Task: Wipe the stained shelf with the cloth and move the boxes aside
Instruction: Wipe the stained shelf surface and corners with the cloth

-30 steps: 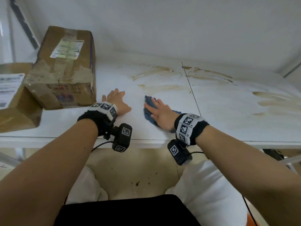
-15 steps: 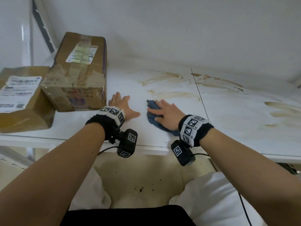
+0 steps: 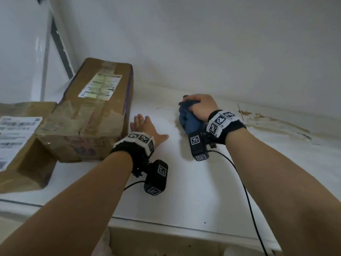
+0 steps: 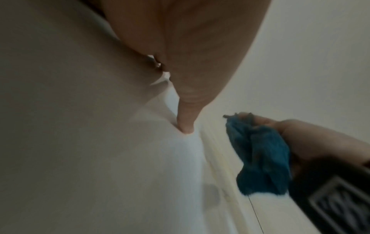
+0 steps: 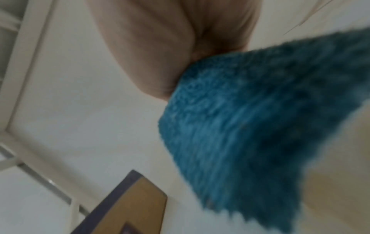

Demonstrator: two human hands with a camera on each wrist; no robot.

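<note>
My right hand (image 3: 200, 106) grips a bunched blue cloth (image 3: 189, 120) near the back of the white shelf (image 3: 193, 182), close to the wall. The cloth (image 4: 260, 155) hangs from that hand in the left wrist view and fills much of the right wrist view as a blurred blue cloth (image 5: 250, 126). My left hand (image 3: 147, 128) lies flat and open on the shelf, just right of a worn cardboard box (image 3: 88, 115). A second cardboard box (image 3: 20, 141) lies at the far left. Brown stains (image 3: 273, 124) streak the shelf to the right of the cloth.
A white wall (image 3: 203, 43) closes the back of the shelf. A white upright post (image 3: 45, 58) stands at the left behind the boxes. A black cable (image 3: 245, 193) trails from the right wrist camera across the shelf's front edge. A box corner (image 5: 124, 205) shows in the right wrist view.
My right hand went from pressing flat on the cloth near the front to gripping it bunched, farther back by the wall. The left hand stays flat beside the box. The head view moved closer.
</note>
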